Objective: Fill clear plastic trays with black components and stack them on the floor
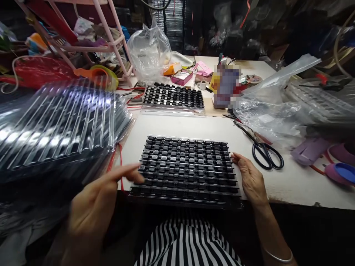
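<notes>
A clear plastic tray lies at the table's front edge, filled with rows of small black parts with fine metal pins, which look like electronic components. My left hand, blurred by motion, is at the tray's left side. Its index finger stretches over the left edge, and the fingers are apart with nothing seen in them. At the right edge, my right hand has its fingers curled against the tray's upper right side, the thumb lying on top. Part of its grip is hidden.
Farther back lies a second tray of black parts. Stacked clear plastic trays rise at left, by a pink rack. Black-handled scissors lie right, near plastic bags and purple slippers.
</notes>
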A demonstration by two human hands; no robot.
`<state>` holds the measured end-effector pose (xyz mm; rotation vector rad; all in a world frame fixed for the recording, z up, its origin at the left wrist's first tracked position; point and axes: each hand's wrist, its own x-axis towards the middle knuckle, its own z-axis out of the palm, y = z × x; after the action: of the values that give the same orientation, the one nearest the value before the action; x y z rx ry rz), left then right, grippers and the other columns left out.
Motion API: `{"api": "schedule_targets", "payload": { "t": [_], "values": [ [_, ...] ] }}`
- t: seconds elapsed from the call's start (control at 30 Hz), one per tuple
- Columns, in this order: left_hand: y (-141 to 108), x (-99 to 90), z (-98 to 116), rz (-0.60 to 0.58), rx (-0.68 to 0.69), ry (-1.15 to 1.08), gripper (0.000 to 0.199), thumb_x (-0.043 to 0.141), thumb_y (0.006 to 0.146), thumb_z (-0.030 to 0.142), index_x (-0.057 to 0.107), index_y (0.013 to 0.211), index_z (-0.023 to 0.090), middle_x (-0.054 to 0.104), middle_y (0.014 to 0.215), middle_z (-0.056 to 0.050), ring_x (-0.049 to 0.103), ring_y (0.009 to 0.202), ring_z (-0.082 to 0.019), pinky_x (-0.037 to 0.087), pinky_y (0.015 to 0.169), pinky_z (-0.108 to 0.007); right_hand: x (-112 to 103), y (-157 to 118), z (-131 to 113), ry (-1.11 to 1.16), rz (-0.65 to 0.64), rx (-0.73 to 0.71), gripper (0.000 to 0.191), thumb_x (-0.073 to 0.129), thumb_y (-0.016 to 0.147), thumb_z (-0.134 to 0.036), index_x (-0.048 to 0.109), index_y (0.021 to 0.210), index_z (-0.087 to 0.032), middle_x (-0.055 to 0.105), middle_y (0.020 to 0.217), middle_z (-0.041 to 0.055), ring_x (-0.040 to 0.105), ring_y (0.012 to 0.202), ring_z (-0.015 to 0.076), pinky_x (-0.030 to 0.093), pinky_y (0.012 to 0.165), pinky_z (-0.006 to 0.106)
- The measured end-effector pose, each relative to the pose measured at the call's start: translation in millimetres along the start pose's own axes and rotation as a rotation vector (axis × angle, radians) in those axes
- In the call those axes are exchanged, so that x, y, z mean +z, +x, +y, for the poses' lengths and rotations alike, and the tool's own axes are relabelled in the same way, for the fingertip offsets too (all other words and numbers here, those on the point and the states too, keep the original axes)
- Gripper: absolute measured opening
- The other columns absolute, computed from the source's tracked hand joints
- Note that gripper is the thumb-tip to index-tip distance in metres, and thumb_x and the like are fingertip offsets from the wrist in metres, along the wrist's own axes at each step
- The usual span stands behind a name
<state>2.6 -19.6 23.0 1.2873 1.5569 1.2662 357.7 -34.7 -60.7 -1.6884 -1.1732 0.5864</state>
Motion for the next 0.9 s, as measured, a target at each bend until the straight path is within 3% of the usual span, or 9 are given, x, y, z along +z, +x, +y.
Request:
{"api": "schedule_targets", "payload": {
  "t": [0.13,0.3,0.43,0.57,0.7,0.9],
  "values": [
    [38.2,21.1,-30.5,-0.054,0.073,0.108,0.046,0.044,0.088,0.051,0.059,0.119,0.021,0.065,0.113,-0.007,0.056,0.108,-0.025,0.04,0.096,-0.039,1.1,0.9,3.2,0.004,-0.006,0.05,0.044,0.046,0.089,-0.052,0.059,0.119,-0.023,0.063,0.117,0.0084,0.056,0.112,0.0239,0.038,0.103,0.048],
    [60.0,35.7,-61.6,-0.127,-0.035,0.046,0.059,0.048,0.083,0.058,0.052,0.128,0.02,0.061,0.123,-0.01,0.055,0.112,-0.026,0.037,0.099,-0.04,2.5,1.7,-1.1,-0.002,-0.002,0.019,0.043,0.047,0.089,-0.051,0.059,0.119,-0.023,0.062,0.119,0.0084,0.057,0.111,0.0238,0.038,0.103,0.048],
    [58.3,38.8,-59.6,-0.099,-0.036,-0.206,0.048,0.049,0.086,0.051,0.056,0.119,0.018,0.067,0.113,-0.01,0.055,0.112,-0.026,0.034,0.102,-0.044,-0.6,1.1,-3.5,0.198,-0.062,0.042,0.04,0.049,0.089,-0.049,0.058,0.119,-0.024,0.063,0.118,0.0069,0.057,0.111,0.0238,0.04,0.102,0.045],
    [54.1,40.2,-53.4,-0.068,0.033,-0.396,0.031,0.045,0.091,0.04,0.058,0.11,0.02,0.067,0.11,-0.008,0.052,0.118,-0.025,0.03,0.106,-0.044,-1.1,0.5,-7.3,0.354,-0.022,0.033,0.038,0.048,0.09,-0.046,0.058,0.118,-0.023,0.064,0.119,0.0076,0.057,0.113,0.025,0.039,0.103,0.047],
    [51.0,39.4,-53.3,-0.074,0.012,-0.466,0.029,0.044,0.091,0.04,0.057,0.111,0.025,0.066,0.115,-0.007,0.052,0.118,-0.024,0.03,0.108,-0.045,-0.9,1.0,-11.1,0.446,0.023,0.027,0.038,0.045,0.09,-0.046,0.059,0.116,-0.021,0.062,0.121,0.01,0.056,0.113,0.0271,0.042,0.099,0.048],
    [49.4,37.0,-54.9,-0.044,-0.006,-0.485,0.031,0.044,0.091,0.041,0.056,0.116,0.027,0.064,0.119,-0.006,0.059,0.106,-0.021,0.039,0.101,-0.041,-3.3,0.6,-9.7,0.402,-0.004,0.034,0.044,0.039,0.089,-0.049,0.055,0.12,-0.022,0.057,0.128,0.012,0.061,0.102,0.0263,0.05,0.086,0.046]
  ]
}}
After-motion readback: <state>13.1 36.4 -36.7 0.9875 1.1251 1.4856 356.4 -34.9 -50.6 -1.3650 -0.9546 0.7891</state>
